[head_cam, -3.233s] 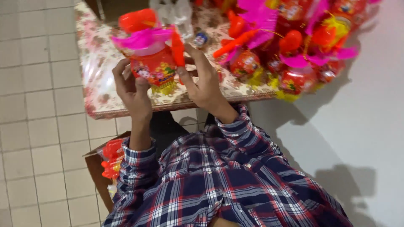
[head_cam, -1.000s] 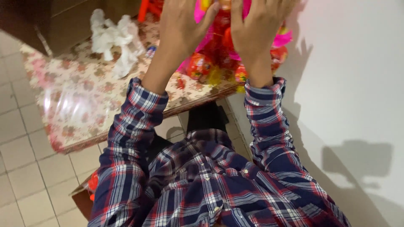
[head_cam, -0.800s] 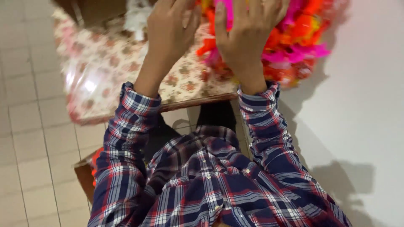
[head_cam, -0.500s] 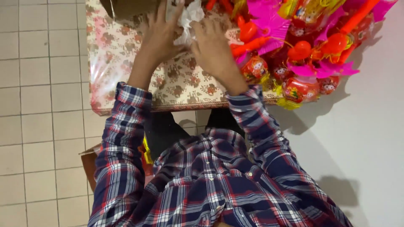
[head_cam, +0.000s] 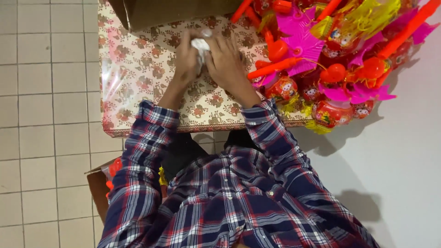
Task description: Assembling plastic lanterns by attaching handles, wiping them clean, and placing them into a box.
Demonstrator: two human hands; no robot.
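Both forearms stretched forward over the table [head_cam: 138, 82], sleeves of a plaid shirt [head_cam: 220, 202] pushed toward the wrists. Left hand [head_cam: 186, 57] and right hand [head_cam: 227, 64] pressed close together, fingers curled and clenched around a crumpled white wad [head_cam: 200, 44] pinched between them, above the flowered tablecloth near a brown cardboard box [head_cam: 174, 11]. Just right of the hands, a heap of red and pink toys [head_cam: 330, 50]. Below the table edge, another open box [head_cam: 98, 188] on the tiled floor [head_cam: 41, 138].
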